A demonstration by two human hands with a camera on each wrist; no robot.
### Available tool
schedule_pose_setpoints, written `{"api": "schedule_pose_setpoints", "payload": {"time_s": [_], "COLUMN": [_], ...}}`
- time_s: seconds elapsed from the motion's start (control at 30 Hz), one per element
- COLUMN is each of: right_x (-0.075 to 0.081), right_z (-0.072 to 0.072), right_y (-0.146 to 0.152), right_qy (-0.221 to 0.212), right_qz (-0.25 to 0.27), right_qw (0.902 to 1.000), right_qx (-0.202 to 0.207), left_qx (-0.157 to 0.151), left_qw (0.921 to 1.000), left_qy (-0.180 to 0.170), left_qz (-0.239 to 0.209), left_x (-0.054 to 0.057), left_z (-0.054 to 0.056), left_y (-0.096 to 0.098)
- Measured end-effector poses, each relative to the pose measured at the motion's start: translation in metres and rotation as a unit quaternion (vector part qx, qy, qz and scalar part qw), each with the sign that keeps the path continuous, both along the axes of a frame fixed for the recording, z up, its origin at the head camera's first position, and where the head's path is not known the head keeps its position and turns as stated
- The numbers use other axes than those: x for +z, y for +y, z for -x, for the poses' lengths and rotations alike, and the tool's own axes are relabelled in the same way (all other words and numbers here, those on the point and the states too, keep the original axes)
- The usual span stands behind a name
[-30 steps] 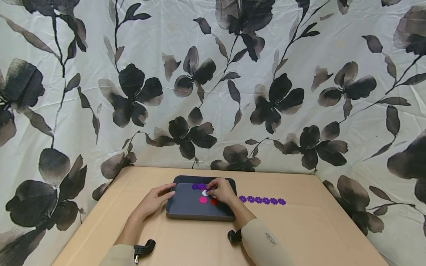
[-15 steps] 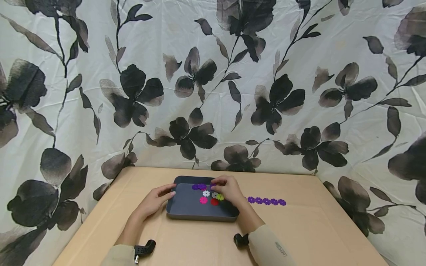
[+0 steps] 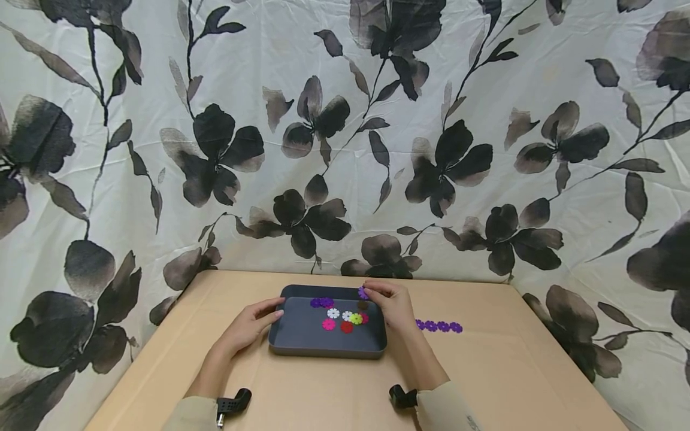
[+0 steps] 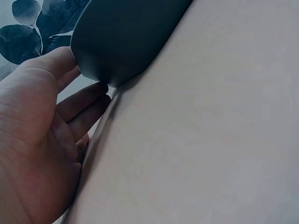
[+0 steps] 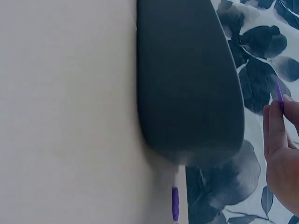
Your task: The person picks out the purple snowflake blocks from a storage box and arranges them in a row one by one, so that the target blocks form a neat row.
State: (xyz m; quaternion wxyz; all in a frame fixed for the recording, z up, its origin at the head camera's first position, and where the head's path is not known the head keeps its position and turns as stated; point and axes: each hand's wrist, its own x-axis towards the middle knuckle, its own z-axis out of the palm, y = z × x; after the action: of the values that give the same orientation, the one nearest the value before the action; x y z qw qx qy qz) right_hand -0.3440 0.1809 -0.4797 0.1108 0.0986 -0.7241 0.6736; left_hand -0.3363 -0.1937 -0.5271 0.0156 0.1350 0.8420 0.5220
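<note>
Just right of centre in the head view, the right hand (image 3: 396, 308) pinches a purple flower piece (image 3: 363, 293) between thumb and fingertips, held over the upper right corner of the grey tray (image 3: 299, 332). Half a second earlier that hand covered more of the tray; it has shifted rightward, and a brown piece (image 3: 363, 305) and a dark pink piece (image 3: 365, 318) now show below it. The yellow piece (image 3: 356, 319), no longer partly behind the fingers, lies beside the dark pink one. The purple row (image 3: 443, 327) on the table (image 3: 517, 371), right of the tray, shows fewer pieces than before (the right wrist hides the near end).

The left hand (image 3: 250, 323) has stayed at the tray's left edge, its thumb over the rim and the other fingers, slightly apart, against the outside wall.
</note>
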Motion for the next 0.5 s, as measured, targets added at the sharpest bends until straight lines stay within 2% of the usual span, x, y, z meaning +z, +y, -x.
{"api": "schedule_pose_setpoints", "payload": {"time_s": [0.17,0.27,0.4,0.5], "right_x": [0.001,0.002,0.002,0.001], "right_z": [-0.003,-0.003,-0.002,-0.001], "right_y": [0.013,0.022,0.036,0.045], "right_qy": [-0.029,-0.053,-0.068,-0.061], "right_qz": [0.014,0.075,0.162,0.193], "right_qw": [0.9988,0.9939,0.9796,0.9716], "right_qx": [-0.036,-0.062,-0.097,-0.122], "left_qx": [0.000,-0.004,-0.005,-0.004], "left_qw": [1.0000,1.0000,1.0000,1.0000], "left_qy": [0.004,0.006,0.002,-0.003], "left_qz": [0.004,0.001,-0.002,0.004], "left_x": [0.000,0.001,0.002,0.002], "left_z": [-0.001,-0.001,-0.001,-0.002], "left_y": [0.000,0.000,0.000,-0.001]}}
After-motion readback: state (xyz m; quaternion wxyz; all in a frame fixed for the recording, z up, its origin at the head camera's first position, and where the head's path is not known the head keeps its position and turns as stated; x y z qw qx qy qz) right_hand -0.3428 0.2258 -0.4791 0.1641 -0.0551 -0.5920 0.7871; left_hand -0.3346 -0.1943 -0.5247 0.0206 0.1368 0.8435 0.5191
